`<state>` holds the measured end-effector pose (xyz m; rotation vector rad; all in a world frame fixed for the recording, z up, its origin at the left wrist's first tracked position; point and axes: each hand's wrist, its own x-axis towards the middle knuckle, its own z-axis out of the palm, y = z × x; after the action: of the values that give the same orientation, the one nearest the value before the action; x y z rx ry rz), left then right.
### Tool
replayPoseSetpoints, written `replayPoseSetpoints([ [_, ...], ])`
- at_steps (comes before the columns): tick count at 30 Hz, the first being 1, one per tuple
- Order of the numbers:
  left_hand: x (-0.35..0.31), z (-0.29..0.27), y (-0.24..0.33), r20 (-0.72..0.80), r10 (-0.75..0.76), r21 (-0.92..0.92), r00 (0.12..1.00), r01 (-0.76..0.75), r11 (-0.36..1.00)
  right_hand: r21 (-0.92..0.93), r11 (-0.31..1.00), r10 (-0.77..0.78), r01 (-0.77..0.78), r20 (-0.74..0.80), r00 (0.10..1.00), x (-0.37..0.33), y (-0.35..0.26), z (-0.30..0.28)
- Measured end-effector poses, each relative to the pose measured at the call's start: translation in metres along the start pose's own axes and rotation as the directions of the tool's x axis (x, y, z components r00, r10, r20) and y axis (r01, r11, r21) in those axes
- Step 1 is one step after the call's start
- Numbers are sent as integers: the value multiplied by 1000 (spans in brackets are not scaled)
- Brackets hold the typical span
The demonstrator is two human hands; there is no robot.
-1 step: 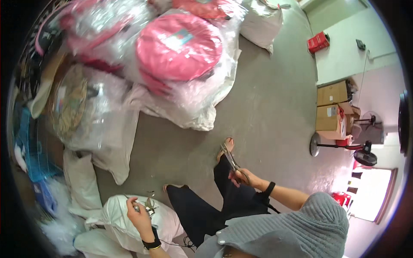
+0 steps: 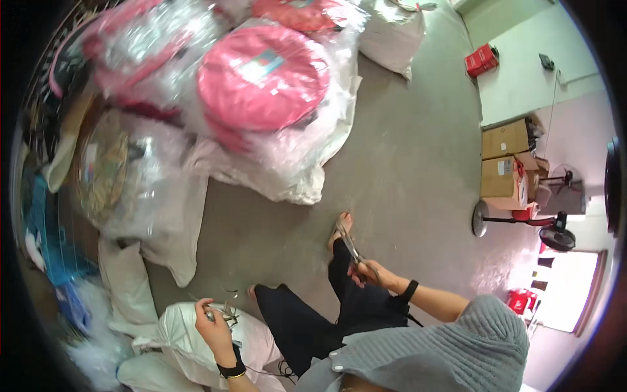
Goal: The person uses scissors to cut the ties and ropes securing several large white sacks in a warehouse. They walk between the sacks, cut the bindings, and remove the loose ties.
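My right hand [image 2: 367, 274] is closed around the handles of a pair of metal scissors [image 2: 347, 242], whose blades point away from me, above my right leg. The scissors look nearly closed. At the lower left, the fingers of my left hand [image 2: 214, 332] curl around a small tangle of thin, shiny strips [image 2: 230, 312]; their exact kind is too small to make out. Just under that hand lies a stuffed white sack [image 2: 179, 330]. Dark bands circle both of my wrists.
Pink round packs [image 2: 264, 78] in clear plastic pile up on white sacks ahead. A camouflage-patterned pack [image 2: 104, 170] sits to the left, near a blue wire rack [image 2: 59, 225]. On the right stand cardboard boxes [image 2: 499, 176] and a pedestal fan [image 2: 557, 236]. Grey floor [image 2: 405, 150] lies between.
The view has shifted slightly, so the packs and sacks sit a little lower and further left. Both hands keep nearly the same pose and hold on the same things.
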<state>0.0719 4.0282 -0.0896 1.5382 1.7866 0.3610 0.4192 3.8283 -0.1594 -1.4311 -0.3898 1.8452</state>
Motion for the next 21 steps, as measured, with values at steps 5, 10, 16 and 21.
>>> replayPoseSetpoints([
  [5, 28, 130, 141, 84, 340, 71, 937, -346, 936, 192, 978, -51, 81, -158, 986, -55, -44, -134],
  [10, 44, 233, 306, 196, 404, -18, 893, -409, 912, 289, 912, -111, 291, -508, 854, -99, -73, -271],
  [16, 98, 273, 424, 283, 479, -166, 831, -450, 878, 296, 824, -220, 483, -618, 755, -121, -119, -357],
  [21, 151, 294, 540, 289, 352, -188, 890, -308, 933, 298, 793, -240, 531, -649, 722, -120, -164, -415],
])
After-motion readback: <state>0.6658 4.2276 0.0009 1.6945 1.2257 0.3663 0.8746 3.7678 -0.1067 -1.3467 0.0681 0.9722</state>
